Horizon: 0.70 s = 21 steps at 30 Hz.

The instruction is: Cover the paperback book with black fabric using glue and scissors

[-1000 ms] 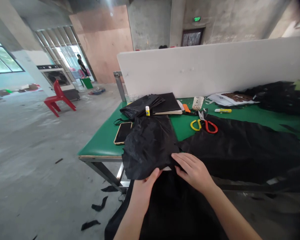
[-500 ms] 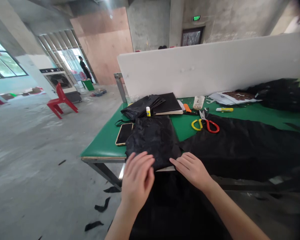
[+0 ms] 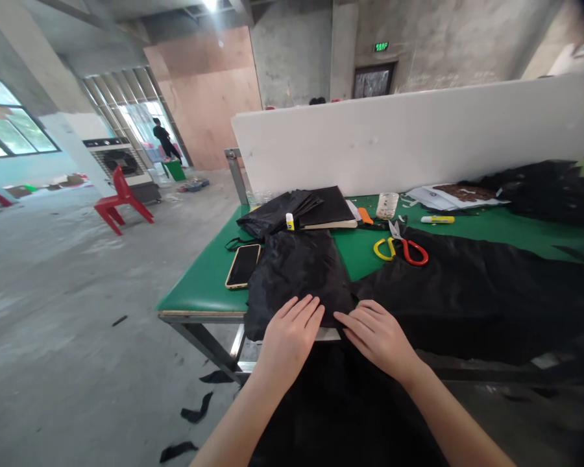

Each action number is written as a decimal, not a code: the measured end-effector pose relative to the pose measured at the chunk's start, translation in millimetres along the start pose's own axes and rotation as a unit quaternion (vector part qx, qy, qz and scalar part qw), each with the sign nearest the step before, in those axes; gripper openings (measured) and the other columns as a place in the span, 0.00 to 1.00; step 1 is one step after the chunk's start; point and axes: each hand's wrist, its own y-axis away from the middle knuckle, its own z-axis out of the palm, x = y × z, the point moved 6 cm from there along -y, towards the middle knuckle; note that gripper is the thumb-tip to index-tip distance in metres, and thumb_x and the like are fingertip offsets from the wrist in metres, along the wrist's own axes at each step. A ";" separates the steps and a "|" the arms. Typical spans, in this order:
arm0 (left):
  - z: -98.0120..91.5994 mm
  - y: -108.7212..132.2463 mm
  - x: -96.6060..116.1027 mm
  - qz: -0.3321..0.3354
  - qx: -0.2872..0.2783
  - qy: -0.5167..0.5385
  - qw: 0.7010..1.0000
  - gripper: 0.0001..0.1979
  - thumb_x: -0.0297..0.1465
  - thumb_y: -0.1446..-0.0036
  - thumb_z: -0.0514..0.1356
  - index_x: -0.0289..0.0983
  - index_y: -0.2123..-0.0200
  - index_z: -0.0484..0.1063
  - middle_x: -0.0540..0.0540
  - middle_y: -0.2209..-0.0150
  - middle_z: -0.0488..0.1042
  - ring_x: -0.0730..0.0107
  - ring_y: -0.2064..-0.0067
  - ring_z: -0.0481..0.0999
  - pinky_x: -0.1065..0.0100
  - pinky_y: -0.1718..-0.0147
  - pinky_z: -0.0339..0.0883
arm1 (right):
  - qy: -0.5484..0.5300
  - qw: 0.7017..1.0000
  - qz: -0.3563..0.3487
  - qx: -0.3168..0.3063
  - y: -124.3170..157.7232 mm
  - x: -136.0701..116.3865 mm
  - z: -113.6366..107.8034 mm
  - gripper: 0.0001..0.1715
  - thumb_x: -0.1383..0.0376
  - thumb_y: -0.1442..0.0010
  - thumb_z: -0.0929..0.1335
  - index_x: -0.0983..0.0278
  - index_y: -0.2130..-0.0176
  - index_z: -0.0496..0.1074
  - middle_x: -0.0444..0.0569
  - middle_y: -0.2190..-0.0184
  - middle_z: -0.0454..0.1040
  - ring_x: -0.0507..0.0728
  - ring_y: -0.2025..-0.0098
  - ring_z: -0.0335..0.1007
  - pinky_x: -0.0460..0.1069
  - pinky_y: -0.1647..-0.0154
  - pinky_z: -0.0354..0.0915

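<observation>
A piece of black cloth [image 3: 304,259] covers a flat pad-like item at the table's near edge, where a white strip [image 3: 328,334] shows under it. My left hand [image 3: 294,334] lies on the cloth's front part, fingers stretched out flat, holding nothing. Close on its right, my right hand [image 3: 377,337] has its fingers closed on the cloth's front right edge; its thumb is mostly hidden. Scissors [image 3: 400,246] with one yellow and one red handle lie with their blades apart, partly on a larger spread of black fabric [image 3: 472,292].
A phone [image 3: 243,266] lies left of the cloth on the green table [image 3: 199,279]. Behind are a glue stick [image 3: 290,222], a black-covered book [image 3: 328,206], a clear plastic cup [image 3: 387,205] and a yellow tube [image 3: 437,220]. A white board [image 3: 394,143] borders the table's back.
My left hand has moved right and come down flat on the cloth, closer to my right hand. My right hand has stayed at the cloth's front right edge.
</observation>
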 end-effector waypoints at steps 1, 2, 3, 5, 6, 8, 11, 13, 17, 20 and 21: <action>-1.4 -1.1 -0.6 -0.005 0.011 0.008 1.000 0.21 0.19 0.41 0.47 0.36 0.48 0.67 0.41 0.48 0.71 0.60 0.46 0.69 0.55 0.47 0.64 | -0.020 1.000 0.019 0.008 2.3 2.1 -2.8 0.18 0.68 0.39 0.64 0.65 0.49 0.66 0.47 0.68 0.71 0.52 0.65 0.67 0.54 0.54 0.63; -2.9 -2.3 -0.9 -0.010 0.022 0.012 1.000 0.21 0.19 0.41 0.47 0.37 0.47 0.67 0.42 0.48 0.71 0.60 0.45 0.69 0.55 0.47 0.64 | -0.040 0.998 0.041 0.017 5.7 4.4 -6.3 0.20 0.67 0.40 0.65 0.64 0.48 0.66 0.47 0.67 0.71 0.53 0.64 0.67 0.54 0.54 0.63; -4.4 -3.6 -0.7 -0.013 0.031 0.014 0.999 0.21 0.19 0.41 0.47 0.37 0.47 0.66 0.42 0.47 0.71 0.59 0.45 0.68 0.54 0.47 0.64 | -0.057 0.996 0.068 0.027 10.1 7.0 -10.2 0.21 0.65 0.41 0.66 0.63 0.47 0.65 0.48 0.66 0.71 0.53 0.63 0.66 0.55 0.54 0.63; -6.8 -6.7 1.1 -0.013 0.042 0.011 0.999 0.21 0.19 0.41 0.48 0.38 0.46 0.66 0.42 0.47 0.71 0.60 0.45 0.69 0.54 0.47 0.63 | -0.081 0.988 0.128 0.035 20.8 11.8 -16.0 0.23 0.65 0.41 0.66 0.62 0.46 0.64 0.47 0.67 0.68 0.54 0.63 0.65 0.54 0.56 0.63; -7.6 -8.4 2.3 -0.012 0.045 0.008 0.999 0.21 0.19 0.41 0.48 0.38 0.46 0.66 0.42 0.47 0.71 0.60 0.45 0.69 0.54 0.47 0.63 | -0.086 0.983 0.159 0.030 26.2 13.8 -16.8 0.24 0.65 0.41 0.66 0.62 0.46 0.63 0.47 0.68 0.67 0.54 0.63 0.64 0.54 0.57 0.64; -8.5 -12.0 5.3 -0.009 0.047 0.001 0.999 0.21 0.19 0.41 0.48 0.37 0.47 0.66 0.42 0.48 0.71 0.59 0.45 0.69 0.55 0.47 0.64 | -0.087 0.974 0.211 0.009 34.9 16.2 -13.5 0.26 0.63 0.42 0.67 0.62 0.45 0.62 0.47 0.68 0.65 0.55 0.63 0.63 0.53 0.58 0.64; -9.2 -17.3 10.0 0.001 0.049 -0.020 0.999 0.20 0.20 0.41 0.48 0.36 0.48 0.67 0.41 0.48 0.71 0.59 0.46 0.69 0.55 0.48 0.64 | -0.080 0.964 0.255 -0.018 39.0 16.4 -0.9 0.31 0.61 0.43 0.68 0.62 0.43 0.59 0.48 0.67 0.65 0.56 0.62 0.62 0.54 0.59 0.65; -10.1 -20.5 12.7 0.008 0.054 -0.032 0.998 0.19 0.20 0.41 0.48 0.35 0.48 0.68 0.41 0.48 0.71 0.59 0.46 0.70 0.54 0.48 0.64 | -0.085 0.960 0.266 -0.012 36.4 15.5 7.3 0.28 0.61 0.42 0.67 0.62 0.44 0.60 0.48 0.67 0.65 0.56 0.63 0.63 0.53 0.59 0.65; -11.8 -26.9 16.2 0.012 0.054 -0.039 0.998 0.19 0.21 0.40 0.48 0.36 0.49 0.68 0.42 0.48 0.71 0.60 0.46 0.70 0.54 0.48 0.64 | -0.088 0.959 0.270 0.019 29.1 13.4 14.3 0.21 0.65 0.39 0.63 0.62 0.46 0.62 0.48 0.68 0.65 0.55 0.66 0.63 0.52 0.62 0.66; -13.0 -31.1 18.9 0.020 0.054 -0.052 0.997 0.18 0.21 0.40 0.48 0.37 0.50 0.69 0.43 0.49 0.72 0.60 0.47 0.70 0.54 0.48 0.64 | -0.032 0.966 0.253 0.031 27.1 12.9 11.1 0.23 0.68 0.39 0.62 0.64 0.44 0.61 0.51 0.65 0.67 0.57 0.63 0.63 0.53 0.60 0.65; -13.1 -31.8 19.7 0.026 0.053 -0.056 0.997 0.18 0.21 0.41 0.48 0.36 0.51 0.70 0.43 0.49 0.72 0.59 0.47 0.71 0.54 0.48 0.65 | -0.010 0.969 0.244 0.034 27.1 13.2 9.3 0.24 0.69 0.40 0.62 0.64 0.43 0.60 0.51 0.65 0.68 0.57 0.63 0.64 0.54 0.59 0.65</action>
